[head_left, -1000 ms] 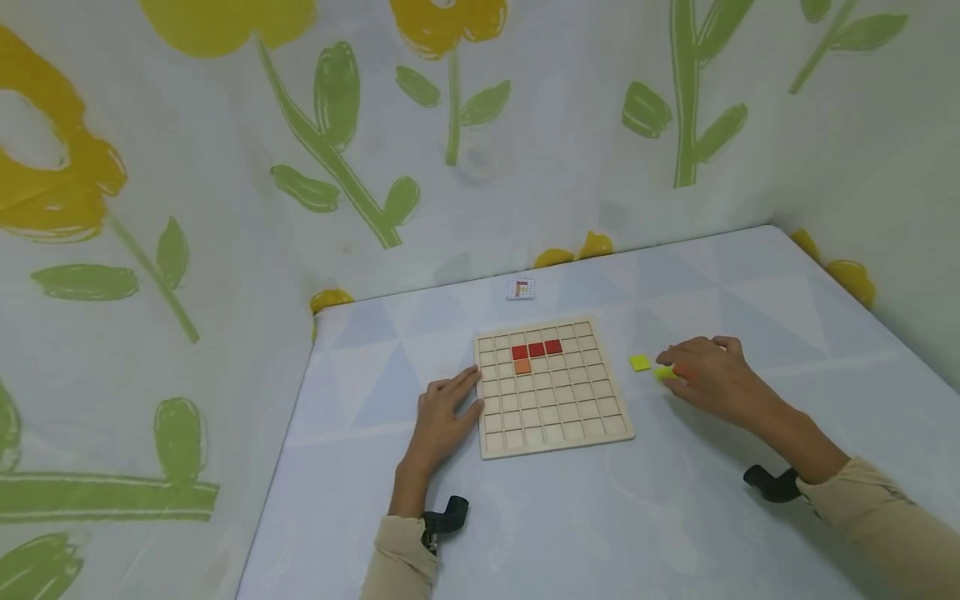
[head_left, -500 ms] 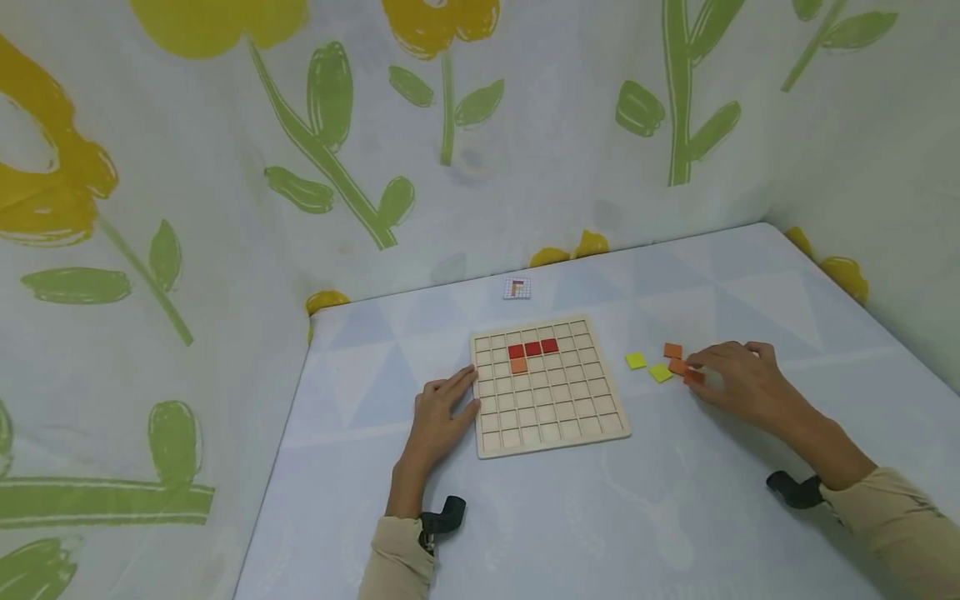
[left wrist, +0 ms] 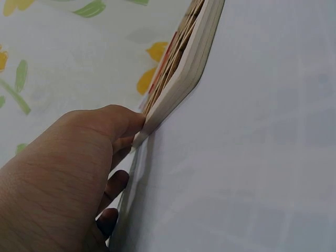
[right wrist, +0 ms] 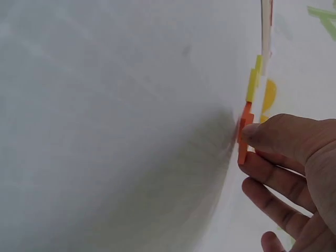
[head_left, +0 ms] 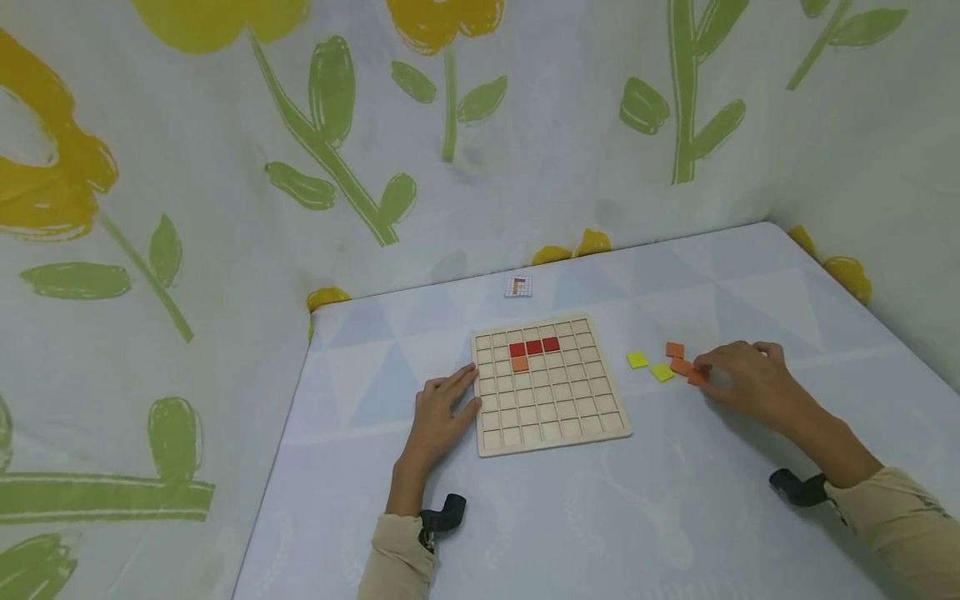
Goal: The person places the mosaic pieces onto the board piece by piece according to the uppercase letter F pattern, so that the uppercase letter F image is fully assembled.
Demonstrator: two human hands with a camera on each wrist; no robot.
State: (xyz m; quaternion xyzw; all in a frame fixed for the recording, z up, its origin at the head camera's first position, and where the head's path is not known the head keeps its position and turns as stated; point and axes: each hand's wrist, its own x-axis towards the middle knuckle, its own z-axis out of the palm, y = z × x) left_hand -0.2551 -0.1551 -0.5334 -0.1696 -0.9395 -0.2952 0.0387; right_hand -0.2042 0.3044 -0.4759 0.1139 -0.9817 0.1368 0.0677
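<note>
A wooden grid board point(head_left: 553, 432) lies on the table with three red tiles point(head_left: 534, 347) in a row and an orange tile point(head_left: 520, 364) under the leftmost one. My left hand point(head_left: 441, 421) rests by the board's left side, thumb and fingertips touching its edge. To the right of the board, my right hand point(head_left: 750, 379) pinches a loose orange tile point(right wrist: 242, 151) between thumb and index finger, low over the table. Other orange tiles point(head_left: 675, 350) lie right beside it, and two yellow tiles point(head_left: 662, 372) lie nearer the board.
Behind the board lies a small patterned card point(head_left: 518, 287) with a grid design. The white table point(head_left: 570, 517) ends at the back and sides against a flower-print cloth point(head_left: 525, 183). Each wrist carries a black camera mount point(head_left: 444, 514).
My right hand has drawn back to the right from the yellow tiles, uncovering the orange ones, and now holds one orange tile. The left hand stays at the board's edge.
</note>
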